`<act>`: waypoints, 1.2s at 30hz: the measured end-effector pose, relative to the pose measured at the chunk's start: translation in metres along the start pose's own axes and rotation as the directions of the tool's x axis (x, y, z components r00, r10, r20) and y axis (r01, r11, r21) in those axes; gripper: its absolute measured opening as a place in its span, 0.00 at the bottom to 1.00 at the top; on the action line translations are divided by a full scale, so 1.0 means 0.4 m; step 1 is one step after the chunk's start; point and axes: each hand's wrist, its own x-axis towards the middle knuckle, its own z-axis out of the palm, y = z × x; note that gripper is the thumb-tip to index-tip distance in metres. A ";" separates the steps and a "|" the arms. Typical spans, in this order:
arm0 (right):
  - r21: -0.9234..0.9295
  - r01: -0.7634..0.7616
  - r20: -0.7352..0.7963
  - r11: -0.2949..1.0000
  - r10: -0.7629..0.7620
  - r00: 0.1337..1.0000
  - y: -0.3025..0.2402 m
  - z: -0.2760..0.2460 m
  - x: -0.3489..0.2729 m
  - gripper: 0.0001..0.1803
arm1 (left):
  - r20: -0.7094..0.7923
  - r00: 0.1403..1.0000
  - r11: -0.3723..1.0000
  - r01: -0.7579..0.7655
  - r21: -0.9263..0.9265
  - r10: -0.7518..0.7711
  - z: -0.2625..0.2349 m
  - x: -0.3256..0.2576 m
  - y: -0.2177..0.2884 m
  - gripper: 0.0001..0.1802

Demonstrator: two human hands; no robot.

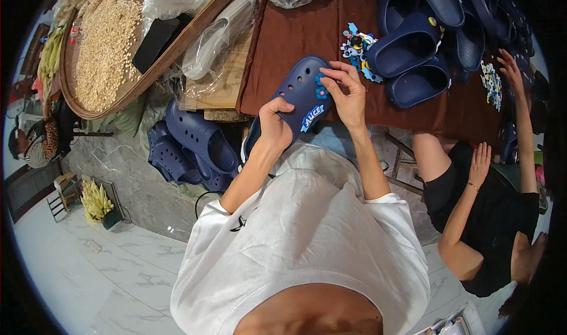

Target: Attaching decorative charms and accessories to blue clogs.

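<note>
My left hand (276,124) grips a navy blue foam clog (300,93) in front of my chest, thumb over its upper. Along the holed upper, a blue and white banner-shaped charm (313,118) is fixed. Beyond it, towards the toe, sits a small blue flower charm with a red centre (321,93). My right hand (347,93) is at the toe's right side, thumb and fingers closing on another blue charm (321,78), which the fingertips partly cover.
A brown cloth-covered table (295,40) bears a pile of charms (359,48) and several navy clogs (404,48). More clogs (201,143) are stacked low at left. A woven tray of grains (106,46) lies beyond. At right, a person in black (490,217) reaches towards other charms (491,86).
</note>
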 end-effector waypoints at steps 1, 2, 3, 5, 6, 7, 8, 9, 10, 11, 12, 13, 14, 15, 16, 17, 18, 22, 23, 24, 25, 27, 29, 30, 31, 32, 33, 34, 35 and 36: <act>0.001 -0.002 0.004 1.000 0.002 1.000 0.002 0.000 0.000 0.08 | 0.012 1.000 1.000 -0.013 0.006 0.013 0.002 -0.003 0.000 0.33; -0.016 0.004 0.040 1.000 -0.004 0.999 0.002 -0.004 0.000 0.09 | 0.011 1.000 1.000 -0.014 0.006 0.013 0.000 -0.004 -0.002 0.33; -0.034 0.011 0.076 0.999 -0.009 0.997 0.003 -0.007 0.001 0.11 | 0.028 0.999 0.999 -0.038 0.028 0.038 -0.004 -0.004 -0.007 0.33; 0.099 -0.040 0.125 0.994 0.028 0.992 0.008 -0.010 0.003 0.14 | 0.046 0.997 0.997 -0.062 0.050 0.059 -0.006 -0.007 -0.014 0.33; 0.228 -0.097 0.176 0.969 0.057 0.983 0.008 -0.011 0.004 0.18 | 0.047 0.997 0.994 -0.067 0.081 0.063 -0.005 -0.012 -0.018 0.30; 0.227 -0.097 0.175 0.969 0.058 0.983 0.007 -0.011 0.001 0.18 | 0.049 0.997 0.991 -0.073 0.113 0.067 -0.005 -0.017 -0.023 0.28; 0.250 -0.134 0.184 0.959 0.089 0.979 -0.007 -0.007 -0.001 0.21 | 0.047 0.997 0.991 -0.073 0.112 0.068 -0.007 -0.024 -0.032 0.28; 0.272 -0.171 0.194 0.947 0.120 0.974 -0.014 -0.002 -0.002 0.24 | 0.002 0.994 0.976 -0.106 0.191 0.107 -0.011 -0.032 -0.044 0.22; 0.273 -0.172 0.195 0.947 0.120 0.973 -0.011 0.002 -0.002 0.24 | -0.040 0.988 0.954 -0.133 0.270 0.149 -0.016 -0.036 -0.051 0.17; 0.204 -0.114 0.206 0.972 0.071 0.976 -0.011 0.004 -0.001 0.25 | -0.041 0.988 0.954 -0.132 0.269 0.148 -0.029 -0.037 -0.056 0.17; 0.135 -0.053 0.220 0.989 0.023 0.975 -0.013 0.004 0.000 0.25 | -0.056 0.988 0.933 -0.114 0.340 0.141 -0.045 -0.038 -0.057 0.12; 0.135 -0.054 0.220 0.989 0.023 0.975 -0.018 -0.001 -0.002 0.25 | -0.072 0.988 0.908 -0.095 0.409 0.136 -0.057 -0.038 -0.059 0.07; 0.180 -0.131 0.268 0.975 0.079 0.960 -0.035 -0.007 -0.001 0.25 | -0.074 0.988 0.908 -0.094 0.409 0.136 -0.051 -0.039 -0.056 0.07; 0.221 -0.208 0.318 0.953 0.132 0.939 -0.043 -0.011 0.000 0.25 | -0.040 0.990 0.902 -0.108 0.418 0.137 -0.040 -0.039 -0.050 0.04; 0.221 -0.209 0.319 0.953 0.132 0.939 -0.035 -0.012 0.002 0.25 | -0.006 0.990 0.896 -0.123 0.427 0.138 -0.034 -0.038 -0.046 0.02; 0.211 -0.189 0.326 0.959 0.113 0.938 -0.025 -0.014 0.004 0.26 | -0.006 0.991 0.896 -0.121 0.428 0.136 -0.040 -0.034 -0.044 0.02; 0.201 -0.169 0.334 0.965 0.094 0.938 -0.018 -0.016 0.005 0.27 | 0.007 0.995 0.907 -0.098 0.409 0.104 -0.051 -0.029 -0.041 0.04; 0.179 -0.195 0.283 0.964 0.139 0.949 0.001 0.001 -0.001 0.26 | 0.014 0.994 0.943 -0.104 0.317 0.106 -0.030 -0.013 -0.037 0.15; 0.209 -0.245 0.270 0.947 0.185 0.945 0.010 0.005 -0.002 0.27 | 0.017 0.994 0.943 -0.104 0.317 0.104 -0.022 -0.007 -0.033 0.15; 0.240 -0.294 0.258 0.925 0.232 0.938 0.018 0.006 -0.003 0.27 | -0.008 0.997 0.971 -0.078 0.226 0.082 -0.014 -0.001 -0.028 0.21; 0.239 -0.293 0.256 0.926 0.231 0.939 0.025 0.002 -0.003 0.27 | -0.031 0.998 0.990 -0.053 0.133 0.057 -0.011 0.002 -0.024 0.26; 0.305 -0.399 0.312 0.865 0.305 0.900 0.029 -0.002 0.001 0.29 | -0.034 0.999 0.993 -0.025 0.115 0.029 -0.019 0.003 -0.013 0.32; 0.330 -0.410 0.337 0.851 0.299 0.893 0.029 -0.022 0.005 0.29 | -0.050 0.999 0.999 -0.008 0.048 0.010 -0.023 0.000 -0.008 0.32; 0.353 -0.421 0.363 0.835 0.292 0.885 0.027 -0.028 0.006 0.30 | -0.052 0.999 0.999 -0.009 0.047 0.012 -0.028 0.000 -0.007 0.32; 0.353 -0.422 0.365 0.835 0.292 0.884 0.026 -0.028 0.010 0.30 | -0.058 0.998 0.997 -0.014 0.072 0.018 -0.035 0.002 -0.008 0.32; 0.353 -0.436 0.370 0.828 0.305 0.878 0.025 -0.031 0.016 0.30 | -0.061 0.998 0.995 -0.016 0.097 0.022 -0.034 0.005 -0.009 0.32; 0.353 -0.450 0.375 0.820 0.317 0.871 0.024 -0.034 0.019 0.30 | -0.060 0.998 0.995 -0.015 0.097 0.021 -0.032 0.004 -0.012 0.32; 0.353 -0.449 0.373 0.821 0.316 0.872 0.021 -0.031 0.017 0.30 | -0.040 0.998 0.989 -0.036 0.143 0.042 -0.029 0.000 -0.017 0.30; 0.334 -0.398 0.356 0.854 0.276 0.893 0.015 -0.024 0.015 0.30 | -0.016 0.998 0.981 -0.058 0.188 0.062 -0.025 -0.003 -0.021 0.28; 0.314 -0.345 0.340 0.884 0.234 0.911 0.011 -0.019 0.017 0.29 | -0.011 0.998 0.980 -0.057 0.189 0.060 -0.024 -0.009 -0.029 0.28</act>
